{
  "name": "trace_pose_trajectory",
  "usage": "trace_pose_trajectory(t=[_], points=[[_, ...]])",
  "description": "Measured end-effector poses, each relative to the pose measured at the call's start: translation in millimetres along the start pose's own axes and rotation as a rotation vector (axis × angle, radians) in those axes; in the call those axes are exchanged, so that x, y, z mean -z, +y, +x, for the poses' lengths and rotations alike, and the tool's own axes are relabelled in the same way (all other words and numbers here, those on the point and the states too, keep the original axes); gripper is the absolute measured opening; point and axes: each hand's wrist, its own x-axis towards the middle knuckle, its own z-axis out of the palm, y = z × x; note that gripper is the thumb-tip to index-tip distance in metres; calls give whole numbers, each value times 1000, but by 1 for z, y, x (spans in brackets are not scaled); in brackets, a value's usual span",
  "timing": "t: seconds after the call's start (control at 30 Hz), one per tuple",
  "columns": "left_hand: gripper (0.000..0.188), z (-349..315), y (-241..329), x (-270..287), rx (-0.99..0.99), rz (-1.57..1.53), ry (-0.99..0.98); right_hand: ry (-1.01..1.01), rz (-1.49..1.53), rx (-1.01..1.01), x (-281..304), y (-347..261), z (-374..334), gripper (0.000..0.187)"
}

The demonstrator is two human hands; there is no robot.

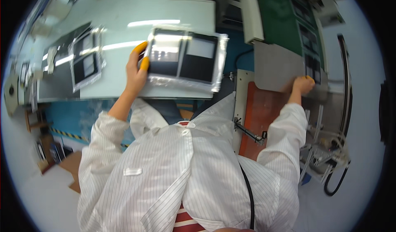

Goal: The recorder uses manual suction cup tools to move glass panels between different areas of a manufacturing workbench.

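Observation:
My left hand (pixel 137 67), with yellow finger cots, grips the left edge of a clear plastic tray (pixel 180 58). Two flat black panels lie side by side in this tray, each with a pale or shiny area. The tray is slightly tilted over the pale worktop (pixel 115 15). Out to the right, my right hand (pixel 304 85) also wears a yellow cot. Its fingers are closed at the near end of a black panel (pixel 312 67) with a grey window, beside the green conveyor belt (pixel 278 21). My fingers partly hide that end.
A similar plastic tray (pixel 86 56) with black panels lies on a dark mat (pixel 55 81) at the left. A grey plate (pixel 277 65) covers the near belt end. More panels (pixel 307 36) line its right side. A metal frame with hoses (pixel 326 149) stands near my right elbow.

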Motion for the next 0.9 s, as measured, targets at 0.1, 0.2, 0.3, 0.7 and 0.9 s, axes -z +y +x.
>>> trace_pose_trajectory(t=[0.1, 0.2, 0.3, 0.7, 0.9], points=[[41, 16, 1, -15, -46, -51, -28, 66, -70, 360, -15, 61, 25, 55], [39, 10, 2, -8, -72, -53, 2, -218, -14, 227, -6, 39, 17, 62], [39, 2, 4, -1, -71, -38, 18, -331, 13, 198, 7, 12, -1, 64], [41, 6, -8, -3, -75, -64, 26, -299, 150, 375, 63, 3, -113, 56], [39, 7, -5, -5, -8, -74, 19, -97, 436, -5, 90, 13, -132, 46]])
